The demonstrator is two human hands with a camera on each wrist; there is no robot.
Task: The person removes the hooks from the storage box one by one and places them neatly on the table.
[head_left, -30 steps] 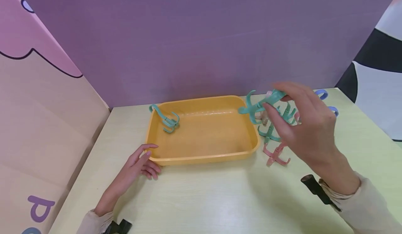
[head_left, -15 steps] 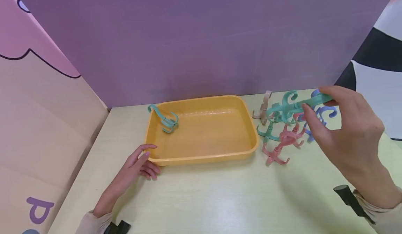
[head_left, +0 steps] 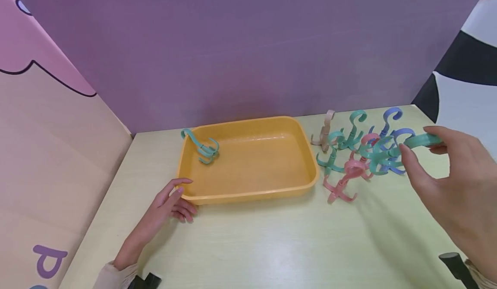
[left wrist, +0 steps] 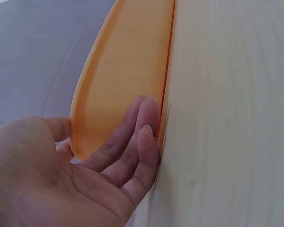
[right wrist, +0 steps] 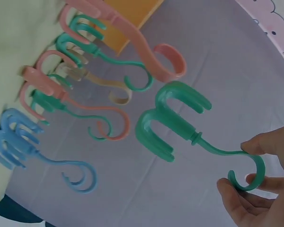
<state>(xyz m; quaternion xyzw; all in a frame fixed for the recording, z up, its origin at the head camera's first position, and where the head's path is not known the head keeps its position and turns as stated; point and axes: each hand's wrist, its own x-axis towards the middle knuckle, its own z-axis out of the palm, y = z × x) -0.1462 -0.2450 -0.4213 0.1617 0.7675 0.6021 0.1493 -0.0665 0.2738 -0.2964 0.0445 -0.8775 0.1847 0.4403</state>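
My right hand (head_left: 462, 181) pinches a green four-prong hanging hook (right wrist: 170, 118) by its curled end, between thumb and fingers. Its prongs point left and overlap the other hooks in the head view. At the front left corner of the yellow tray (head_left: 252, 193), my left hand (head_left: 167, 207) grips the rim. In the left wrist view its bent fingers (left wrist: 146, 142) lie along the tray's outer wall, with the thumb at the edge. Another green hook (head_left: 208, 151) lies in the tray's left end, its curl hanging over the rim.
Right of the tray, several similar hooks stand on the pale table (head_left: 252, 246), prongs down: a pink hook (head_left: 339, 190), a beige hook (head_left: 324, 133), a blue hook (head_left: 388, 120) and a green hook (head_left: 352, 133) among them. A purple panel (head_left: 248, 51) rises behind.
My right hand has moved right with the green hook, from the tray's right edge to over the right side of the group of hooks. My left hand and the tray have stayed put.
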